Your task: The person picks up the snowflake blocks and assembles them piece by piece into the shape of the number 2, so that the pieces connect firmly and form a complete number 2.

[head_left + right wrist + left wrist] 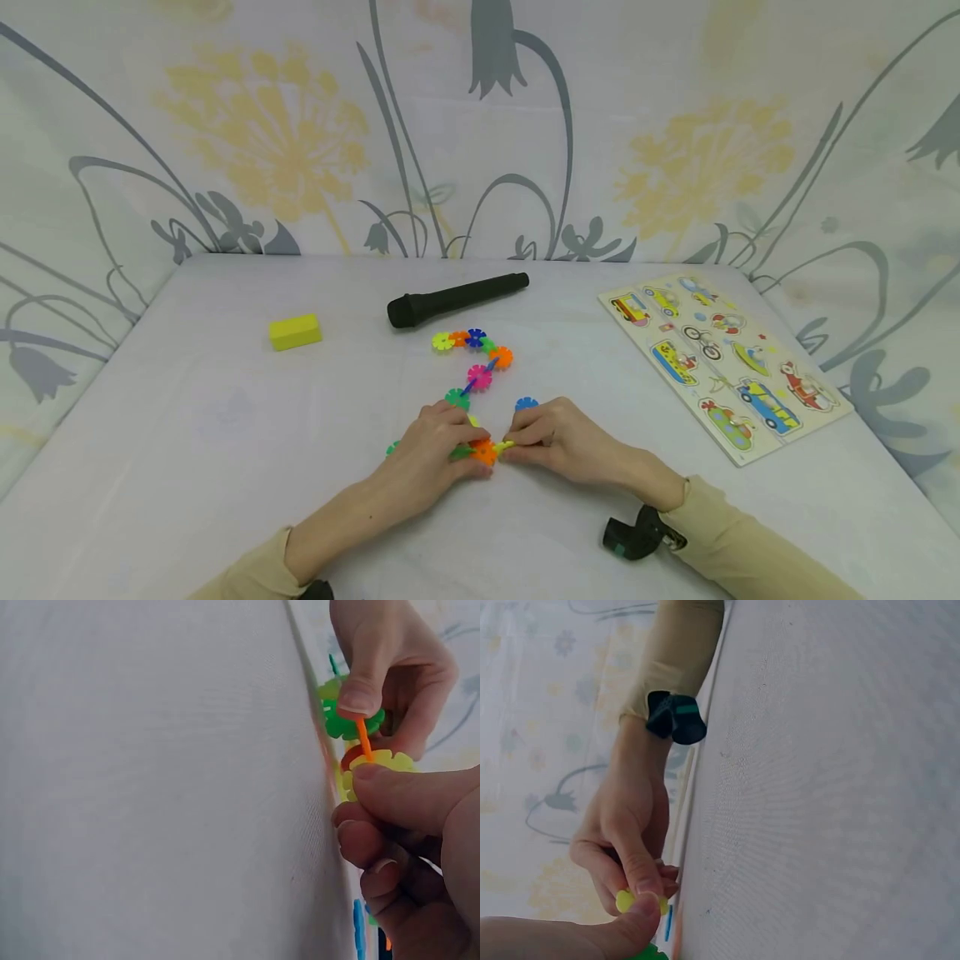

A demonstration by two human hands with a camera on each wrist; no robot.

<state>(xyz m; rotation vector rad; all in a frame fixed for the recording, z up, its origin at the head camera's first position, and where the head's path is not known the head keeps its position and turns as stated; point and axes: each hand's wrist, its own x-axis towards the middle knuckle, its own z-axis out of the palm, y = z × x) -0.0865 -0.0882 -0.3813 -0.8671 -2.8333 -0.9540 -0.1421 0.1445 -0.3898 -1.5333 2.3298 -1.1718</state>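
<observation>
In the head view, a chain of flower-shaped notched discs, with a pink disc midway, winds down to both hands. My left hand pinches its near end around an orange disc. Between thumb and fingers, my right hand pinches a yellow disc, whose edge meets the orange one. The right wrist view shows the orange disc edge-on, with a green disc beneath the left thumb. A blue disc lies just beyond the right hand, partly hidden by it. Left of the left hand, another green disc peeks out.
A black microphone lies behind the chain. To the left sits a yellow block. A picture puzzle board with vehicles lies at the right. Patterned cloth rises behind the white table.
</observation>
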